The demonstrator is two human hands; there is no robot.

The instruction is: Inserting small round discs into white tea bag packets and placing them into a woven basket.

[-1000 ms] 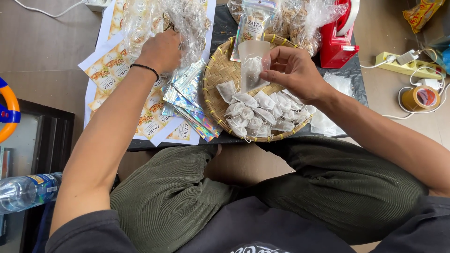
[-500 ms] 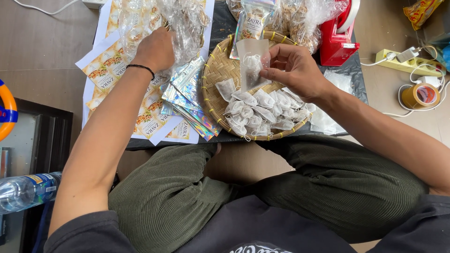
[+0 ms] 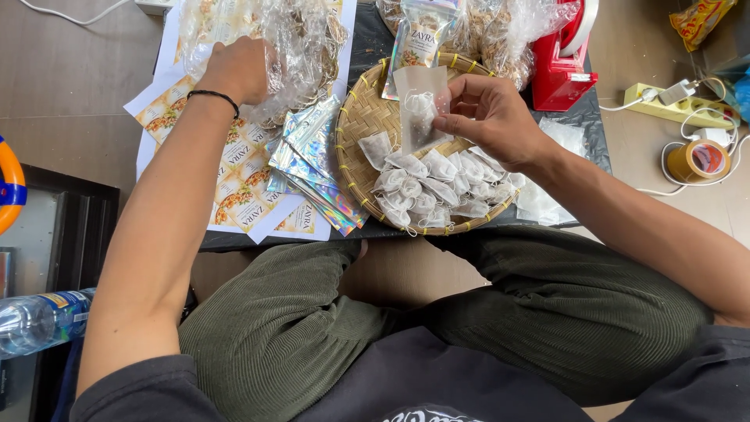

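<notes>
Pinched between thumb and fingertips, a small translucent white filter sachet (image 3: 418, 105) hangs from the right hand (image 3: 488, 117) just above the far rim of a round woven bamboo tray (image 3: 355, 117), its filled lower part sagging while the flat upper flap stands up. Below it, a heap of similar tied white sachets (image 3: 433, 187) lies in the tray. The left hand (image 3: 238, 69) is closed on a crumpled clear plastic bag of dried brownish pieces (image 3: 293, 47), which rests over a spread of printed paper label sheets (image 3: 234, 180) and beside a fan of shiny holographic foil pouches (image 3: 312, 160). To handle the sachet well, the grip would best stay on the empty flap, so that the contents settle downward and the thin material is not crushed; the left hand would do well to hold the plastic bag steady by its loose folds rather than squeeze what is inside. A red tabletop tape dispenser (image 3: 562, 66) stands beyond the tray, and a clear plastic water bottle (image 3: 39, 320) lies at the left edge.
</notes>
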